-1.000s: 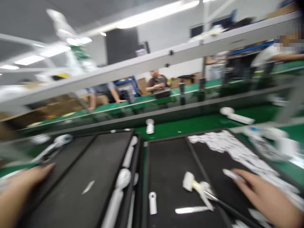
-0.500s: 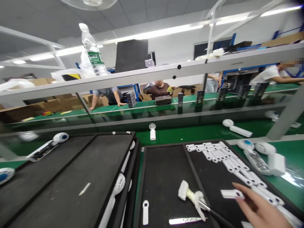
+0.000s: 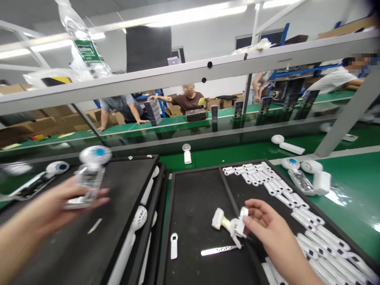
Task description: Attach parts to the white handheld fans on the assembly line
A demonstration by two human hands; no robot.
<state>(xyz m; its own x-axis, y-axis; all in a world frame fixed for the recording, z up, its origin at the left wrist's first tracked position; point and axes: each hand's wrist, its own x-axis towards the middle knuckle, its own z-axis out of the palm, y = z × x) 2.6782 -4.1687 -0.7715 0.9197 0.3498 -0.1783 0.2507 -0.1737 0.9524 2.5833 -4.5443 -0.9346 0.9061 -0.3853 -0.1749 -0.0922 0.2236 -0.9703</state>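
Observation:
My left hand (image 3: 56, 200), at the left, grips a white handheld fan (image 3: 95, 155) with a blue centre. The fan's handle is opened, its inside showing, and blur hides the detail. Over the divider of the right tray, my right hand (image 3: 271, 227) pinches a small white plastic cover (image 3: 244, 214) between thumb and fingers. Just beyond it lies a white block on a yellowish stem (image 3: 225, 223), partly wrapped in white material. Perforated tweezers (image 3: 218, 250) rest below that. A single white cover (image 3: 173, 246) with a dark window lies further left in the tray.
Several white covers (image 3: 285, 192) stand in rows along the right of the black tray (image 3: 192, 198). Stacked trays (image 3: 124, 186) hold more fans at the left. Opened fan parts (image 3: 301, 180) sit on the green bench at right. A metal rail (image 3: 166, 76) crosses ahead; co-workers are beyond.
My left hand has come into view with an opened fan. My right hand has moved left with the white cover, towards the stemmed block. The view has shifted slightly.

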